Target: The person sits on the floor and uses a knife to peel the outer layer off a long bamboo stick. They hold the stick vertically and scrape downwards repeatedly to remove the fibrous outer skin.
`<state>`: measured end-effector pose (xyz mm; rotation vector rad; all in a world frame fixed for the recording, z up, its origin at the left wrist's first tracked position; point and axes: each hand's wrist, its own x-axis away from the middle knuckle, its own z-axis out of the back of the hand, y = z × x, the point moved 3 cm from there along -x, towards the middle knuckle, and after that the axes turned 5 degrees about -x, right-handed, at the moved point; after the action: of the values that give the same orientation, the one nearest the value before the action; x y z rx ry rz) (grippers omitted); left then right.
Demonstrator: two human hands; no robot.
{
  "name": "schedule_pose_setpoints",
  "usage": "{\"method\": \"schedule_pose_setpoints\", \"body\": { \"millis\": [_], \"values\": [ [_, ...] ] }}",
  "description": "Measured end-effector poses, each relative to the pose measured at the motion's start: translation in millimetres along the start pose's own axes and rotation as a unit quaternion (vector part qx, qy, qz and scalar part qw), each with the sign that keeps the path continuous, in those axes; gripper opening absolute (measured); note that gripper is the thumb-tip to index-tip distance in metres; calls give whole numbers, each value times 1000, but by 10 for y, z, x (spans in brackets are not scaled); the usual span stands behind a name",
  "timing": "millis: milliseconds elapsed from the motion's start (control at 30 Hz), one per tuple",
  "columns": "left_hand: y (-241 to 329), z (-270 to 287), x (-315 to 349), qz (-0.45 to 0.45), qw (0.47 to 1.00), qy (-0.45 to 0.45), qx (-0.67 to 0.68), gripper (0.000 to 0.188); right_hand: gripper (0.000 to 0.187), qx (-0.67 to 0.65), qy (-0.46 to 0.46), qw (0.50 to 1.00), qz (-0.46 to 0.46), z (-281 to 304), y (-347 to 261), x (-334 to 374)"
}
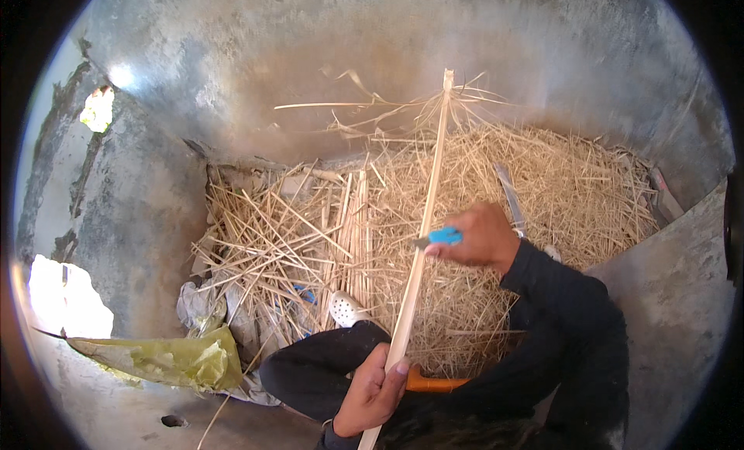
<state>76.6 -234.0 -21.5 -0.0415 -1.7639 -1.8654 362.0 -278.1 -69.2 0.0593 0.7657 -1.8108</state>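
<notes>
A long, pale strip of split bamboo (435,167) slants from the lower edge up toward the far wall. Thin curled shavings (411,107) fan out around its far end. My left hand (372,392) is closed round the near part of the strip, with the thumb lying on top. Farther along, my right hand (480,237) grips a utility knife with a blue handle (445,235). The knife's short blade lies at the strip; the picture does not show clearly whether it is cutting in.
Straw-like shavings (558,187) heap up beneath and to the right, with a long metal blade (509,193) on them. Loose thin sticks (271,241) and a bundle of strips (356,233) lie left. A white perforated shoe (346,309), yellow-green plastic sheet (186,361) and concrete walls (256,55) surround me.
</notes>
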Motion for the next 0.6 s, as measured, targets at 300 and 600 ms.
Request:
{"method": "schedule_pose_setpoints", "body": {
  "millis": [300,600],
  "values": [
    [37,-64,-29,-10,1000,-27,3,18,76,10,65,989,-134,103,632,-186],
    [-41,-141,157,29,994,-87,52,17,76,84,99,973,-192,273,1353,-195]
  ]
}}
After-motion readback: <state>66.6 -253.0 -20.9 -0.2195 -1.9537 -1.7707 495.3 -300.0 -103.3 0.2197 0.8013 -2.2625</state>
